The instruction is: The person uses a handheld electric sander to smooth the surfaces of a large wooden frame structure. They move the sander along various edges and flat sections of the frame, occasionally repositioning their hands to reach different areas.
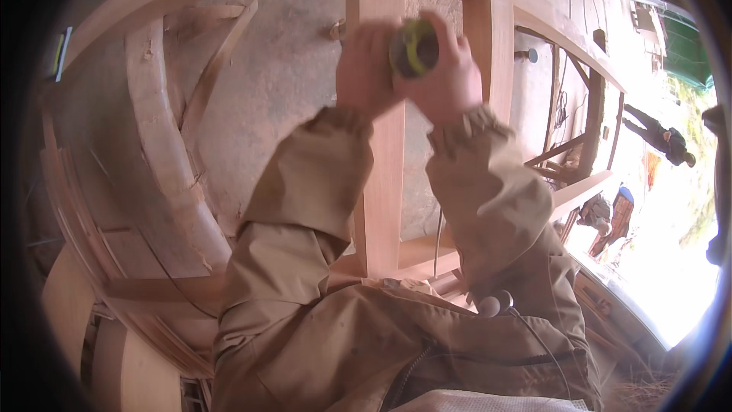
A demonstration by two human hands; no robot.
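Right hand (448,76) is gripping a blurred black-and-yellow rounded object (413,49) above a pale wooden frame (383,183), beams already meeting, while left hand's (367,65) grip and remaining work aren't showing clearly.

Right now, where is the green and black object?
The object is upper centre in the head view, between the left hand and right hand, near the wooden beam.

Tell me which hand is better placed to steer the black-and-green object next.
Right, probably. The right hand appears curled around the black-and-green object from its right side; the left hand is close on the other side, but blur hides whether it grips too.
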